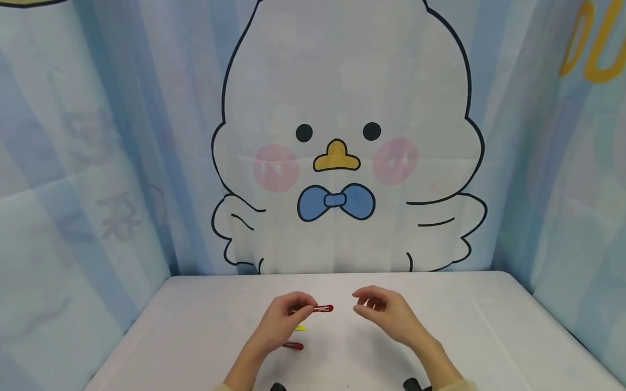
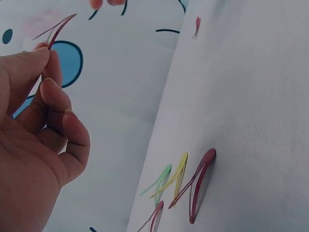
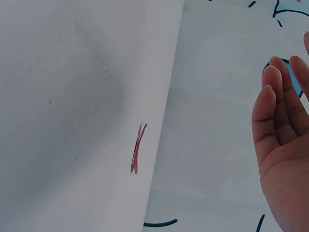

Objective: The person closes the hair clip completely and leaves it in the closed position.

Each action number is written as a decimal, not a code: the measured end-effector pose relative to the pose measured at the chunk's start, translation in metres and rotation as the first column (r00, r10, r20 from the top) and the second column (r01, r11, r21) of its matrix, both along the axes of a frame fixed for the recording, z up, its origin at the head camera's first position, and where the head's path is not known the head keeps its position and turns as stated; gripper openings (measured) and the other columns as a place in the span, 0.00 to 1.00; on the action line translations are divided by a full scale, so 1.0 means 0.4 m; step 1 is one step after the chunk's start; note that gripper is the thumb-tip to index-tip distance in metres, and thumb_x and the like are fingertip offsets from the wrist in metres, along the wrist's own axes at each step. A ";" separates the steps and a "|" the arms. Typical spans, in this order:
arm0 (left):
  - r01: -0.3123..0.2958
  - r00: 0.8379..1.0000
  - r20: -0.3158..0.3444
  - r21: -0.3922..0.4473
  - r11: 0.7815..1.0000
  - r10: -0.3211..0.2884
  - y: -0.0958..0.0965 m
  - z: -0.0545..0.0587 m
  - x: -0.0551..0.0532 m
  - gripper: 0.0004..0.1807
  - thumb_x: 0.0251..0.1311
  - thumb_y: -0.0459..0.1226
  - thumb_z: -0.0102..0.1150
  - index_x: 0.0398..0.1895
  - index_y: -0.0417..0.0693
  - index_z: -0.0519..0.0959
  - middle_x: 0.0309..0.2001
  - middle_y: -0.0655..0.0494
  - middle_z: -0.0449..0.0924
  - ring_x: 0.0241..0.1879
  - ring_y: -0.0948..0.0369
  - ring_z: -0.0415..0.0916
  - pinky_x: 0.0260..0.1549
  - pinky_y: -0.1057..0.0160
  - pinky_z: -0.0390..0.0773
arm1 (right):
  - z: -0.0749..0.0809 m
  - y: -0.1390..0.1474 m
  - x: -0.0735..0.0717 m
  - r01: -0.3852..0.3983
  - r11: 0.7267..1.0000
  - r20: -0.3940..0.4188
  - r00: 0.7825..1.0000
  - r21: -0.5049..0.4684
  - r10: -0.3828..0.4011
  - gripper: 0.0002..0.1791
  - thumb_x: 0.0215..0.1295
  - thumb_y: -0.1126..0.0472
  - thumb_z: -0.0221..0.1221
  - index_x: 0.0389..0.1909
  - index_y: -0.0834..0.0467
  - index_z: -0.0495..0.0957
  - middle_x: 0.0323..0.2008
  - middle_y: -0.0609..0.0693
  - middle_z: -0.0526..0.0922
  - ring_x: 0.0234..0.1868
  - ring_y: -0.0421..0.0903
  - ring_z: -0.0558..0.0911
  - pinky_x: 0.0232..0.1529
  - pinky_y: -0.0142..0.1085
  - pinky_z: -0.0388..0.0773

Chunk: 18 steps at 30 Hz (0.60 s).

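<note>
My left hand (image 1: 282, 319) pinches a red snap hair clip (image 1: 323, 308) between thumb and forefinger, its bent-open end pointing right. In the left wrist view, the two parts of this held clip (image 2: 60, 30) stand apart. On the table below that hand lie a dark red clip (image 2: 197, 188), a yellow clip (image 2: 182, 170), a green clip (image 2: 165, 180) and a smaller-looking red clip (image 2: 158, 212), all snapped open. To the right, my right hand (image 1: 388, 312) hovers with loosely curved fingers, holding nothing. One more red clip (image 3: 137, 150) lies on the table on the right hand's side.
The white table (image 1: 489, 336) ends at a back curtain (image 1: 337, 239) printed with a cartoon bird. Patterned curtains stand along both sides. Black objects (image 1: 412, 384) show at the near edge, by the forearms.
</note>
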State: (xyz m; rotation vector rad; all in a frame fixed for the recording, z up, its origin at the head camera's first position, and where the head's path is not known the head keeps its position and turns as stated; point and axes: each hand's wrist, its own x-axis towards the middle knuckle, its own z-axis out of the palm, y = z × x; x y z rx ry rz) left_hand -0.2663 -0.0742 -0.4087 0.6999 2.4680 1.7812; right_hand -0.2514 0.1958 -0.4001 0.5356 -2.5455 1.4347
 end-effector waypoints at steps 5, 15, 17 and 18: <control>-0.001 1.000 -0.006 0.024 1.000 0.001 0.013 0.001 -0.003 0.07 0.71 0.36 0.60 0.45 0.42 0.83 0.41 0.56 0.83 0.40 0.56 0.76 0.42 0.60 0.76 | 0.003 -0.023 0.010 -0.024 0.999 -0.007 1.000 -0.030 0.024 0.14 0.64 0.57 0.69 0.49 0.55 0.84 0.37 0.44 0.83 0.36 0.44 0.78 0.35 0.33 0.76; 0.024 1.000 -0.012 0.079 0.997 -0.023 0.027 0.006 0.007 0.07 0.71 0.35 0.59 0.44 0.41 0.83 0.41 0.54 0.83 0.40 0.56 0.76 0.41 0.63 0.76 | 0.000 -0.054 0.022 -0.043 0.996 -0.043 0.998 -0.082 0.040 0.12 0.64 0.58 0.69 0.47 0.54 0.83 0.37 0.43 0.83 0.35 0.42 0.78 0.37 0.35 0.77; 0.033 0.999 -0.016 0.088 0.996 -0.032 0.029 0.005 0.008 0.07 0.71 0.35 0.59 0.44 0.40 0.83 0.40 0.54 0.83 0.40 0.57 0.76 0.41 0.63 0.76 | -0.001 -0.060 0.024 -0.056 0.994 -0.059 0.997 -0.091 0.051 0.11 0.64 0.58 0.69 0.46 0.54 0.84 0.36 0.43 0.83 0.35 0.42 0.78 0.37 0.35 0.77; 0.037 0.999 -0.015 0.093 0.995 -0.036 0.030 0.005 0.008 0.07 0.71 0.35 0.59 0.44 0.40 0.83 0.40 0.54 0.83 0.40 0.58 0.76 0.41 0.64 0.77 | -0.002 -0.063 0.025 -0.062 0.993 -0.067 0.996 -0.096 0.056 0.11 0.64 0.58 0.69 0.45 0.54 0.84 0.35 0.43 0.83 0.34 0.42 0.78 0.37 0.35 0.77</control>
